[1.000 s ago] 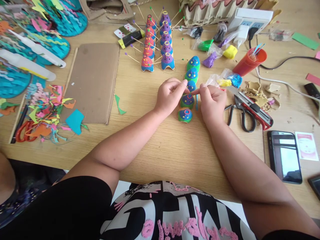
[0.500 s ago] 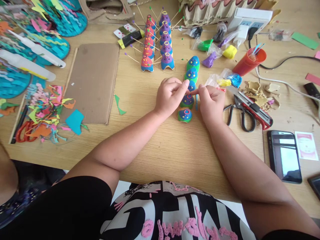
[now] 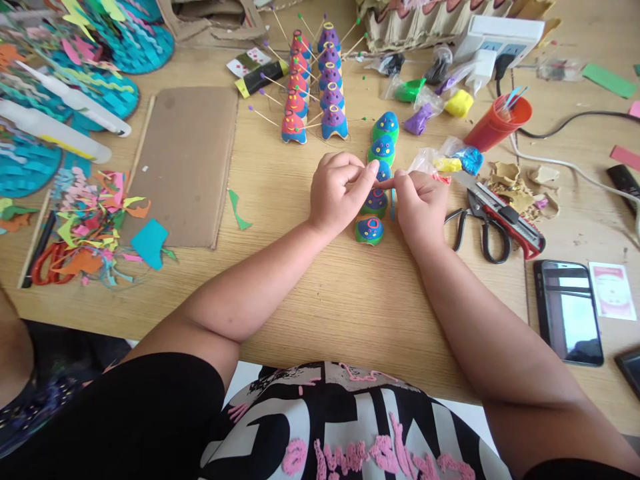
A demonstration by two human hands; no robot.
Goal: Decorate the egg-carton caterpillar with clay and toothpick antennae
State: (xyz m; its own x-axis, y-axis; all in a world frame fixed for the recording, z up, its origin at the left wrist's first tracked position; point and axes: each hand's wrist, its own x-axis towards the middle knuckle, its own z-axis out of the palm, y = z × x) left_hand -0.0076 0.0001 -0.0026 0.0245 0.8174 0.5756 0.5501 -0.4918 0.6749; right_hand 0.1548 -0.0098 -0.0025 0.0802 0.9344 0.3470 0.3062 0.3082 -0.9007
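Over a row of blue and green egg-carton cups (image 3: pixel 370 230) with small faces, both hands work with fingertips nearly meeting. My left hand (image 3: pixel 340 193) is closed, its thumb and forefinger pinched together above the middle cups. My right hand (image 3: pixel 423 203) is closed too, with the forefinger stretched toward the left fingertips. Anything between the fingers is hidden or too small to name. A thin light-blue stick (image 3: pixel 393 205) shows beside the right thumb; I cannot tell whether it is held. The nearest cup has a pink-red ring on top.
Red cups (image 3: pixel 293 125) and purple cups (image 3: pixel 334 120) with pins stand behind. Bagged clay (image 3: pixel 459 103), an orange cup (image 3: pixel 500 123), pliers (image 3: pixel 483 230), a utility knife (image 3: pixel 510 217) and a phone (image 3: pixel 570 312) lie right. Cardboard (image 3: pixel 185 160) and paper scraps (image 3: pixel 95 227) lie left.
Both hands have shifted very slightly left, along with the whole view. Their pinched pose over the cups stays the same.
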